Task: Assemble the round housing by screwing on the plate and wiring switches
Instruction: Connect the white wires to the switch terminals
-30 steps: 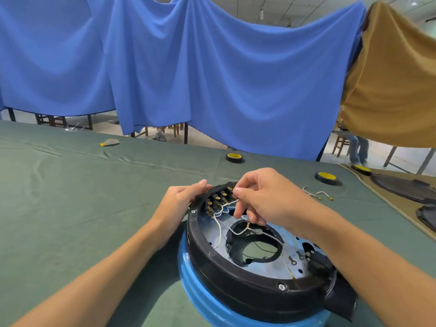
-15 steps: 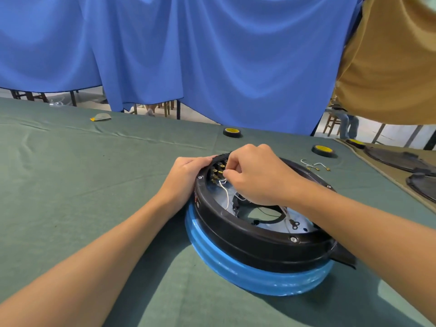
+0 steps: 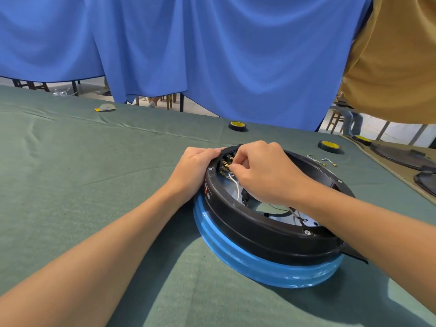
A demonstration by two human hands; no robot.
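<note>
The round housing (image 3: pixel 271 234) sits in front of me on its blue base (image 3: pixel 259 267), on the green cloth (image 3: pixel 94 173), open side up. The bank of switches (image 3: pixel 226 162) is set into the far-left wall of the ring, brass terminals facing inward. My right hand (image 3: pixel 264 175) is curled down inside the ring, thumb and forefinger pinching the end of a white wire (image 3: pixel 236 185) right at those terminals. My own knuckles hide whether the connector is seated. My left hand (image 3: pixel 193 171) wraps over the outside of the rim just beside the switches and grips it, so the two hands nearly touch across the wall.

The terminals sit close together, so I judge the main risk is pushing the connector onto the wrong tab, or on crooked so it bends the brass. If I push harder than my left hand braces, the housing could slide on the cloth or rock on the base. The wire's slack loops down toward the metal plate (image 3: pixel 316 224); snagging it with my wrist could tug a joint loose.

Spare wires (image 3: pixel 322 160) lie beyond the housing, near one of two tape rolls (image 3: pixel 329 145).
</note>
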